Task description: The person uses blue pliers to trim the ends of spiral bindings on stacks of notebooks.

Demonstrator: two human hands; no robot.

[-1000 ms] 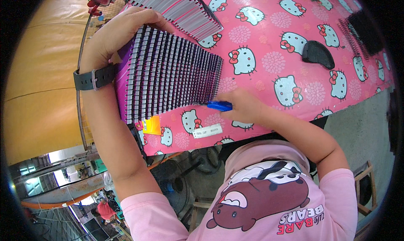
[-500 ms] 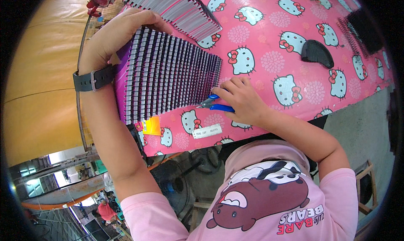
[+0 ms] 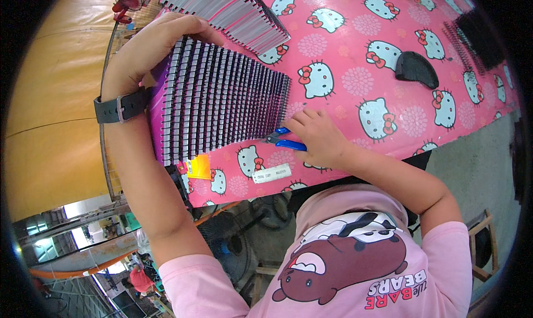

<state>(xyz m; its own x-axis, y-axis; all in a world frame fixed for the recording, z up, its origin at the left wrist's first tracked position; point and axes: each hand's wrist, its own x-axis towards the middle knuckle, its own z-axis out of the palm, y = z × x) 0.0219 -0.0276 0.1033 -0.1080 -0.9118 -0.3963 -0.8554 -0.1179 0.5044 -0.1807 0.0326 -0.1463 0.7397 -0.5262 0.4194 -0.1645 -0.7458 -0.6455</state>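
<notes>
A stack of coil-bound notebooks point(image 3: 222, 96) with black spines facing up and a purple cover at its left side lies in front of me. My left hand point(image 3: 161, 46), a dark watch on its wrist, curls over the far left corner of this stack and holds it. In my right hand point(image 3: 319, 134) is a pair of blue-handled nippers point(image 3: 290, 144), its fingers closed round the handles. The jaws of the nippers point left, at the near right edge of the spines. Whether they touch a coil is too small to tell.
Another stack of bound notebooks point(image 3: 227, 12) lies just beyond. A black curved object point(image 3: 416, 69) and a bundle of black coils point(image 3: 477, 43) lie to the right on the pink patterned tablecloth point(image 3: 344, 51). A white tag point(image 3: 272, 173) and a yellow item point(image 3: 199, 167) sit near the front edge.
The view has shifted slightly. My left hand stays on the stack, and the nippers remain at the near right edge of the spines with hardly any movement.
</notes>
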